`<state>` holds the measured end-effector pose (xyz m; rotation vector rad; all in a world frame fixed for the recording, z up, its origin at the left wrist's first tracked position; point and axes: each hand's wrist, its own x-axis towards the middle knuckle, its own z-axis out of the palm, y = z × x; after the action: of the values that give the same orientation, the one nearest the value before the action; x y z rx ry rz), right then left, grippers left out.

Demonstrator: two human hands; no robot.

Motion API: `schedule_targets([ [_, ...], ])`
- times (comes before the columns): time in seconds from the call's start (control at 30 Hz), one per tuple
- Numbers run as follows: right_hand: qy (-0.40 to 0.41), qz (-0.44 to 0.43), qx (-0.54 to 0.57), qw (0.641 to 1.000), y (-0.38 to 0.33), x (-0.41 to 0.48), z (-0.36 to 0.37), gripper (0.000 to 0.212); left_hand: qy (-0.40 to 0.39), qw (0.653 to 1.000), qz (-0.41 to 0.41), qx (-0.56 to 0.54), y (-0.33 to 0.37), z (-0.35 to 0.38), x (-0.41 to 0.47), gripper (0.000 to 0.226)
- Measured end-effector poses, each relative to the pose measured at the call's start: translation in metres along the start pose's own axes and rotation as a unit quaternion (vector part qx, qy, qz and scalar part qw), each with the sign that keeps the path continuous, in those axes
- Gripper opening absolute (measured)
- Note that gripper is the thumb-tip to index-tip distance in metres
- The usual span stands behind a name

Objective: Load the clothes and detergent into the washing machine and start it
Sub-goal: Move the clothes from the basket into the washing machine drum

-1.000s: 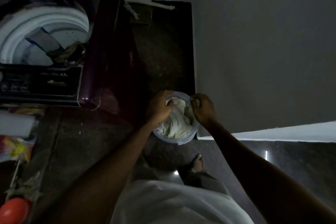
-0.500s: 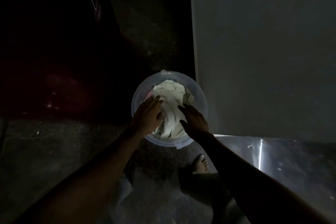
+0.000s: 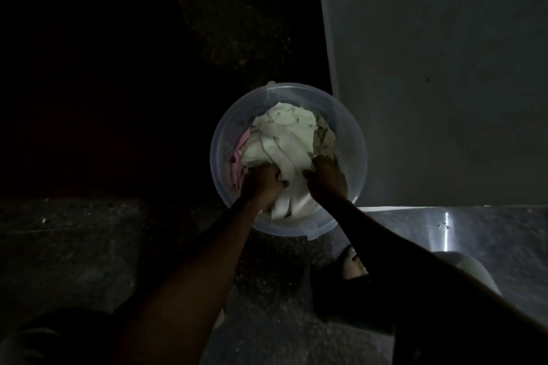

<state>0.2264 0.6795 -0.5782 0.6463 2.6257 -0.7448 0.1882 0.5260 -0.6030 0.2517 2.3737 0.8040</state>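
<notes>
A round translucent plastic tub (image 3: 353, 139) stands on the dark floor, against the corner of a pale wall. Inside it lies a heap of clothes: a white cloth (image 3: 281, 139) on top, a pink one (image 3: 241, 147) at the left, a greyish one (image 3: 324, 136) at the right. My left hand (image 3: 261, 187) is closed around the white cloth at the tub's near left side. My right hand (image 3: 326, 178) grips the same cloth at the near right. The washing machine and the detergent are out of view.
The pale wall (image 3: 430, 68) rises right of the tub, with a lit strip of floor (image 3: 444, 228) below it. My bare foot (image 3: 353, 267) is just below the tub. The left half of the view is too dark to read.
The view has dropped from the washing machine down to the tub, which now looks larger. Both hands have sunk deeper into the clothes and closed on the white cloth.
</notes>
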Motion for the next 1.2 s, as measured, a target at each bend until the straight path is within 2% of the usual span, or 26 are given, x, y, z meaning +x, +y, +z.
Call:
schedule_targets([
  [0.13,0.030,-0.033,0.115,0.992,-0.038,-0.040,-0.061,0.038,-0.006,0.987,-0.058,-0.152,0.052,-0.053,-0.035,0.033],
  [0.27,0.041,-0.058,0.229,0.971,-0.087,-0.086,-0.147,0.039,0.034,0.956,-0.070,-0.282,0.107,-0.126,-0.088,0.043],
  [0.37,0.059,-0.099,0.263,0.958,-0.126,-0.124,-0.214,0.026,0.047,0.949,-0.046,-0.308,0.129,-0.168,-0.114,0.027],
  [0.43,0.061,-0.118,0.288,0.948,-0.148,-0.148,-0.255,0.018,0.041,0.944,-0.033,-0.326,0.157,-0.207,-0.140,0.028],
  [0.53,0.052,-0.128,0.302,0.943,-0.177,-0.178,-0.307,0.020,0.057,0.940,-0.014,-0.335,0.219,-0.276,-0.195,0.013],
  [0.6,0.055,-0.149,0.308,0.938,-0.196,-0.193,-0.335,0.023,0.064,0.938,-0.009,-0.340,0.237,-0.302,-0.218,0.019],
  [0.63,0.060,-0.158,0.309,0.936,-0.206,-0.199,-0.349,0.025,0.073,0.936,0.008,-0.344,0.241,-0.312,-0.225,0.030],
  [0.73,0.060,-0.181,0.295,0.936,-0.229,-0.212,-0.384,0.032,0.117,0.957,0.092,-0.249,0.249,-0.340,-0.235,0.080],
  [0.8,0.043,-0.224,0.244,0.943,-0.238,-0.215,-0.399,0.035,0.119,0.970,0.159,-0.141,0.264,-0.360,-0.238,0.086],
  [0.87,0.032,-0.276,0.200,0.939,-0.245,-0.217,-0.409,0.034,0.095,0.975,0.190,-0.067,0.280,-0.373,-0.240,0.073],
  [0.93,0.039,-0.299,0.207,0.931,-0.250,-0.218,-0.418,0.034,0.079,0.980,0.172,-0.064,0.291,-0.385,-0.243,0.055],
  [1.03,0.078,-0.308,0.254,0.913,-0.250,-0.221,-0.428,0.017,0.120,0.973,0.178,-0.090,0.301,-0.399,-0.246,0.036],
  [1.07,0.092,-0.306,0.272,0.908,-0.248,-0.224,-0.429,0.021,0.132,0.970,0.186,-0.087,0.307,-0.404,-0.248,0.031],
  [1.2,0.099,-0.263,0.294,0.914,-0.235,-0.235,-0.419,0.075,0.146,0.962,0.217,-0.083,0.328,-0.417,-0.252,0.024],
])
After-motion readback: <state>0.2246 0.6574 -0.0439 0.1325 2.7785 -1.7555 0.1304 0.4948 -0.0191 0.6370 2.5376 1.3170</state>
